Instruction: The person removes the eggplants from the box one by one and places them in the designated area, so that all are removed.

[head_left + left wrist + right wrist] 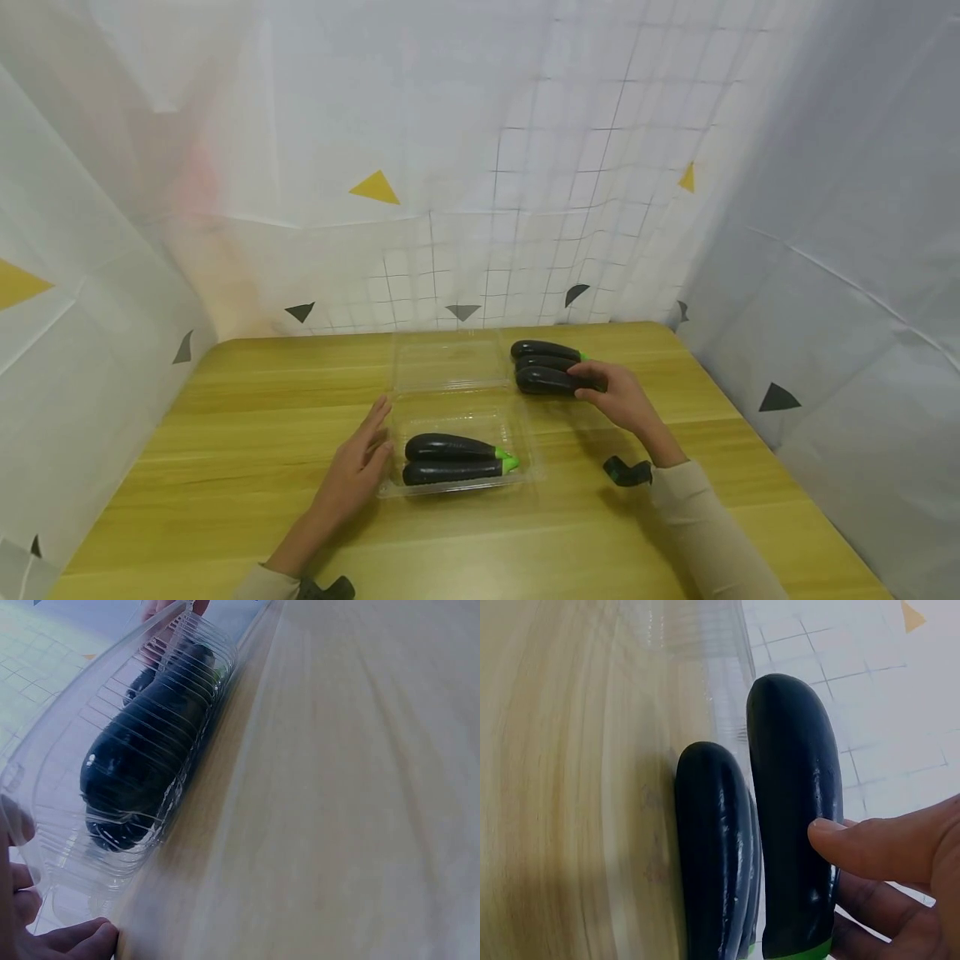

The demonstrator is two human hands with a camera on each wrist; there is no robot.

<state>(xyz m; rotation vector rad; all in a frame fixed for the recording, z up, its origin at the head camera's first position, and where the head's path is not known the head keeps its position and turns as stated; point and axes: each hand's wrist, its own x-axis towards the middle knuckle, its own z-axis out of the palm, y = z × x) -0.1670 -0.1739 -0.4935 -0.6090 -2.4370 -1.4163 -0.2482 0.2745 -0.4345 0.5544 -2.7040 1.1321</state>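
My right hand [618, 396] pinches a dark eggplant [546, 381] near its stem end, thumb on one side and fingers on the other. The right wrist view shows this eggplant [791, 802] raised a little above another eggplant [712, 840] on the table. Two eggplants lie behind the held one in the head view, the farthest eggplant [542, 347] showing best. A clear plastic clamshell box [525, 417] stands open, with two eggplants [450, 447] side by side in its base, green stems to the right. My left hand [356, 467] rests against the box's left side with its fingers extended.
The box's clear lid [450, 362] lies folded back toward the rear of the wooden table [262, 433]. White sheeting [450, 167] with grid lines and triangles encloses the back and both sides. A dark wrist device [628, 472] sits at my right cuff.
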